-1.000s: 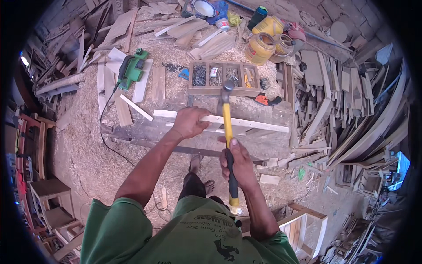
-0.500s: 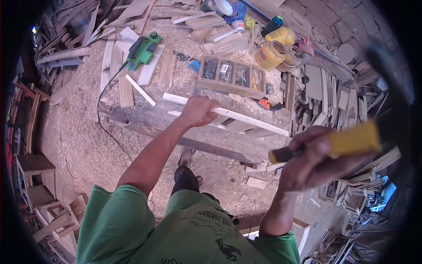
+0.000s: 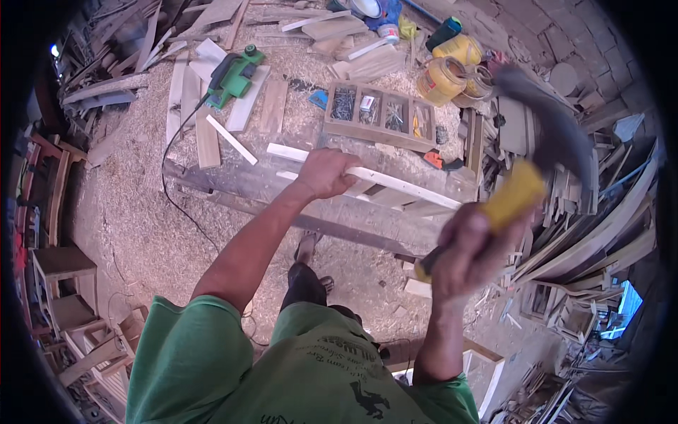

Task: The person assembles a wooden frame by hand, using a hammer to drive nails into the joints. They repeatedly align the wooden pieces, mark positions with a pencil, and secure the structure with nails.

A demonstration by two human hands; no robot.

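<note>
My left hand (image 3: 326,174) is closed over the top rail of a pale wooden slatted frame (image 3: 406,186), which stands on edge along the near side of the workbench (image 3: 240,185). Slats show between its two long rails. Raised at the right, my right hand (image 3: 462,254) grips a hammer (image 3: 514,192) by its yellow and black handle. The dark head, smeared by motion, points up and away, above and apart from the frame's right end. Beyond the frame lies a divided wooden box (image 3: 374,134) with nails in its compartments.
A green electric planer (image 3: 234,79) with a trailing black cord rests on boards at the back left. Yellow jars (image 3: 439,81) stand behind the nail box. An orange and black tool (image 3: 441,161) lies near the bench's right end. Stacked timber lines the right; shavings cover the floor.
My right hand and the hammer have swung left and slightly down, and the hammer's head has come further into view. My left hand keeps its hold on the frame.
</note>
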